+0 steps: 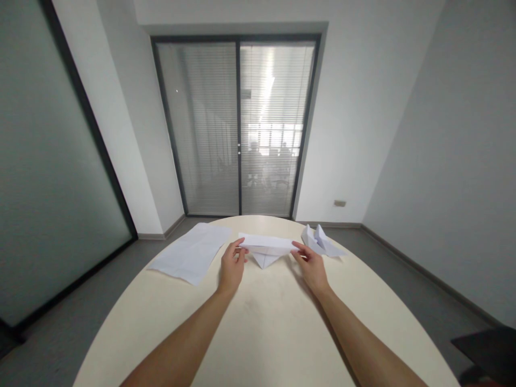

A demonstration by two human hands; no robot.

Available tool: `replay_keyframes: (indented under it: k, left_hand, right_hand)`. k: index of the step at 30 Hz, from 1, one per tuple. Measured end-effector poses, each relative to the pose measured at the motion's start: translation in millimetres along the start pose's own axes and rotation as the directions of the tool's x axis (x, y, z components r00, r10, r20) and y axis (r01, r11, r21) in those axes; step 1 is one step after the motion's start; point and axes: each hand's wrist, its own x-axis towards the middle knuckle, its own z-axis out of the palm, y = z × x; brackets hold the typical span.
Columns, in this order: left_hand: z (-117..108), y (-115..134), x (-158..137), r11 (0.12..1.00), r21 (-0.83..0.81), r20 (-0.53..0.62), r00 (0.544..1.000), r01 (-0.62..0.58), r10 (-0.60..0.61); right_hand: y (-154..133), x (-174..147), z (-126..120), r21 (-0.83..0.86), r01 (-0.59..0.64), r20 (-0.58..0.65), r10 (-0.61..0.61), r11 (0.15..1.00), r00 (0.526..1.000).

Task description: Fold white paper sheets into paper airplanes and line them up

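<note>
Between my two hands is a folded sheet of white paper [268, 244], a long flat band on top with a triangular point below it, toward me. My left hand [233, 263] pinches its left end between thumb and fingers. At the opposite end, my right hand [311, 266] grips the paper with thumb and fingertips. Just past my right hand stands a folded white paper shape [320, 242] with two upright peaks. To the left of my left hand lie white paper sheets [191, 252], flat; how many I cannot tell.
Everything rests on a round cream table [262, 333]. Beyond its far edge is a framed glass door [239, 129] with blinds. A dark object [489, 352] sits low at the right, beside the table. A frosted glass panel [52, 161] is on the left.
</note>
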Motion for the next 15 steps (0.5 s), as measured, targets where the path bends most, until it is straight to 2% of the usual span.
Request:
replay_keyframes:
  k: [4,9,12,15]
  left_hand:
    - [-1,0,0,0.997,0.033,-0.004,0.998,-0.069,0.069]
    - [-4,-4,-2,0.975,0.153,0.027,0.987,-0.161,0.158]
    - [-7,-8,-1,0.947,0.27,0.036,0.984,-0.176,0.173]
    - [-9,-11,1,0.894,0.409,0.044,0.983,-0.182,0.18]
  right_hand:
    - [-6,-2,0,-0.055,0.009,-0.034,-0.011,0.998,0.999]
    - [-5,-1,1,-0.074,0.091,-0.104,-0.098,0.993,0.99]
    - [-1,-1,0,-0.189,0.135,-0.084,-0.154,0.973,0.985]
    - [2,-2,-2,-0.365,0.18,-0.038,-0.208,0.913,0.977]
